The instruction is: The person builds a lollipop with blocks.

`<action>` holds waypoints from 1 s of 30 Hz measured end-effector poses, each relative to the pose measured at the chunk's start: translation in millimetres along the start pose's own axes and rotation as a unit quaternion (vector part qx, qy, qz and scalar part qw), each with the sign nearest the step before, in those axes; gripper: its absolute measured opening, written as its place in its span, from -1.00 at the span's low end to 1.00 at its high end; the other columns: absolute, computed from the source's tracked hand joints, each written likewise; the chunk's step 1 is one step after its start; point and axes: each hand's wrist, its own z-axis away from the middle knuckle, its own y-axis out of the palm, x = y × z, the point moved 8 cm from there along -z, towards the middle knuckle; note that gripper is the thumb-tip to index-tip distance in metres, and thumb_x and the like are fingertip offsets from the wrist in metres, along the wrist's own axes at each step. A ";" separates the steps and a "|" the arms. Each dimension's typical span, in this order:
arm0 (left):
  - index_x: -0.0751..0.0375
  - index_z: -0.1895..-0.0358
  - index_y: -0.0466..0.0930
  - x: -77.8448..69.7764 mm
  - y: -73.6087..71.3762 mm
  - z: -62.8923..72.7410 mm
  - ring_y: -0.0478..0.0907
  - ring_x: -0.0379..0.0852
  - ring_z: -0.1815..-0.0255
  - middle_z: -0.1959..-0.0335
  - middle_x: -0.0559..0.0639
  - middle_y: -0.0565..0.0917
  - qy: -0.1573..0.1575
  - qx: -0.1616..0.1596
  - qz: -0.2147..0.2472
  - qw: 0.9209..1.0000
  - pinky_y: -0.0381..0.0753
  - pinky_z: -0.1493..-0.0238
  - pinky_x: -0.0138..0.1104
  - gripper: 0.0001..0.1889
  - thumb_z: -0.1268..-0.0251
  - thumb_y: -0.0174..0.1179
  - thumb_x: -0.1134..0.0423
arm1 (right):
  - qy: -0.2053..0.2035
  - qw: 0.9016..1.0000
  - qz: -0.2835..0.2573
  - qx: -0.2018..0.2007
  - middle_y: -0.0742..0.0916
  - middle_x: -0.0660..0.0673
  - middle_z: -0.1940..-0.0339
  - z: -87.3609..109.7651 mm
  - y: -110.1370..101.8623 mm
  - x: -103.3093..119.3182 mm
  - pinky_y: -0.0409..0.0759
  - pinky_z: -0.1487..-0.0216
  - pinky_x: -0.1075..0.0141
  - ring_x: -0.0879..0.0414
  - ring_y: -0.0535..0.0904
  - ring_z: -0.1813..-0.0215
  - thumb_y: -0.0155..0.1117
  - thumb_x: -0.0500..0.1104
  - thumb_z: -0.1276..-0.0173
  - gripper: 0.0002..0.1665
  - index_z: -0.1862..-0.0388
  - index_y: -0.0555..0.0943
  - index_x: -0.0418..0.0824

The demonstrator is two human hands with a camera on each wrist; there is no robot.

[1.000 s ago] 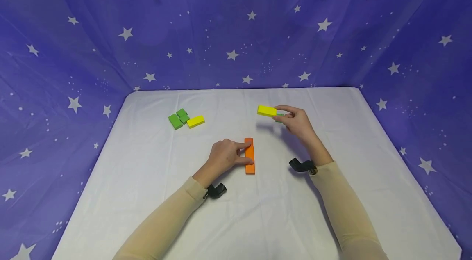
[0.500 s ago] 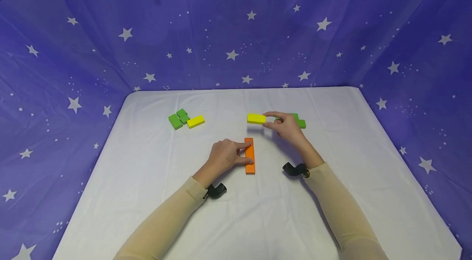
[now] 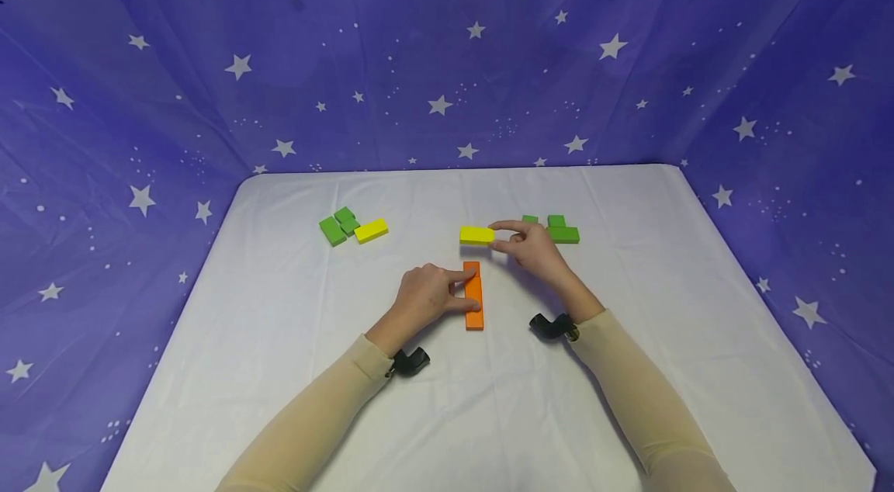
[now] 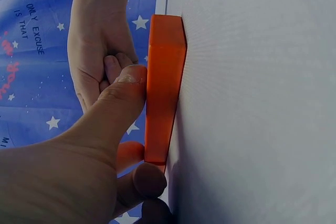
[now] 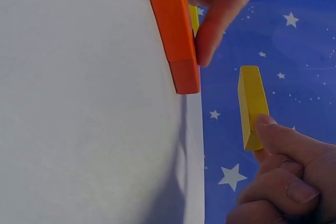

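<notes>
Two orange blocks (image 3: 473, 290) lie end to end on the white table, pointing away from me. My left hand (image 3: 424, 294) rests thumb and index finger on their top, spread apart along the row. In the left wrist view the thumb (image 4: 123, 90) presses on the orange block (image 4: 166, 93) from above. Between thumb and fingertips, my right hand (image 3: 534, 250) pinches one end of a yellow block (image 3: 476, 235). That block is held level, crosswise, just beyond the far end of the orange row. The right wrist view shows the yellow block (image 5: 253, 106) raised above the tabletop.
At the back left, several green blocks (image 3: 333, 230) lie in a cluster, with another yellow block (image 3: 371, 230) touching them. More green blocks (image 3: 564, 235) lie behind my right hand, partly hidden by it. A star-patterned blue curtain (image 3: 447, 73) stands behind the white table (image 3: 531, 430).
My right hand has carried the yellow block left and toward me, lower over the table, near the orange row's far end. More green blocks now show behind it. The left hand has stayed put.
</notes>
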 end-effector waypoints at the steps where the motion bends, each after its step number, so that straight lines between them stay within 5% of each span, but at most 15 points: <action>1: -0.26 -0.30 0.72 -0.1 0.0 0.1 0.31 -0.24 0.71 0.71 -0.25 0.52 0.000 0.001 0.001 1.000 0.22 0.62 -0.38 -0.30 -0.04 0.52 -0.37 | 0.001 1.000 0.001 0.001 0.40 0.07 0.74 0.1 0.8 -0.5 0.17 0.59 0.34 0.14 0.23 0.67 0.53 -0.02 -0.36 -0.52 -0.25 0.75 0.02; 15: -0.24 -0.31 0.72 -1.1 -1.0 0.6 0.24 -0.24 0.71 0.73 -0.25 0.46 -0.001 -0.001 0.002 1.000 0.19 0.62 -0.38 -0.28 -0.04 0.52 -0.37 | 0.013 1.000 0.000 0.011 0.40 0.08 0.71 -0.5 13.4 -8.4 0.22 0.58 0.36 0.18 0.24 0.64 0.56 -0.05 -0.35 -0.53 -0.24 0.76 0.00; 30: -0.25 -0.30 0.73 -1.7 -1.2 0.4 0.30 -0.24 0.72 0.70 -0.25 0.55 0.009 -0.012 -0.002 1.000 0.20 0.64 -0.38 -0.29 -0.03 0.53 -0.36 | -0.006 0.998 0.056 0.022 0.43 0.08 0.71 -3.0 19.0 -13.1 0.24 0.57 0.37 0.20 0.27 0.63 0.54 -0.06 -0.34 -0.56 -0.20 0.78 -0.03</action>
